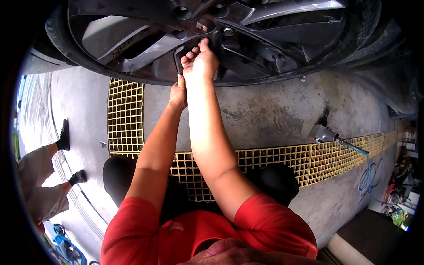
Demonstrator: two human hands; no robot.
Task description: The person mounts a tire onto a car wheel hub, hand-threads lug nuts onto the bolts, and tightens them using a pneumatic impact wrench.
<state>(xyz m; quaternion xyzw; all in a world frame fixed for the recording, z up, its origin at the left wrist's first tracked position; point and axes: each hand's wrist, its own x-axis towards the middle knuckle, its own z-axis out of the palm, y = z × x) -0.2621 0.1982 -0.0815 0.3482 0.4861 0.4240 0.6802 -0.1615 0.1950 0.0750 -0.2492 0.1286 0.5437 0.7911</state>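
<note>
A dark alloy wheel (265, 33) with a black tyre (148, 77) stands upright at the top of the head view. My right hand (201, 64) reaches up to the lug hole just below the hub cap (204, 26), its fingers curled. Whatever its fingertips pinch there is hidden. My left hand (178, 93) grips the bottom of the tyre, thumb up in front; its other fingers are hidden. One lug nut (228, 31) sits in the hole right of the hub cap, while other lug holes (181, 12) look dark.
An impact wrench (323, 134) with a blue air hose (360, 149) lies at the right, by the yellow floor grating (282, 155). A small shiny piece (303, 79) rests on the concrete near the tyre. Another person's legs (46, 170) are at the left.
</note>
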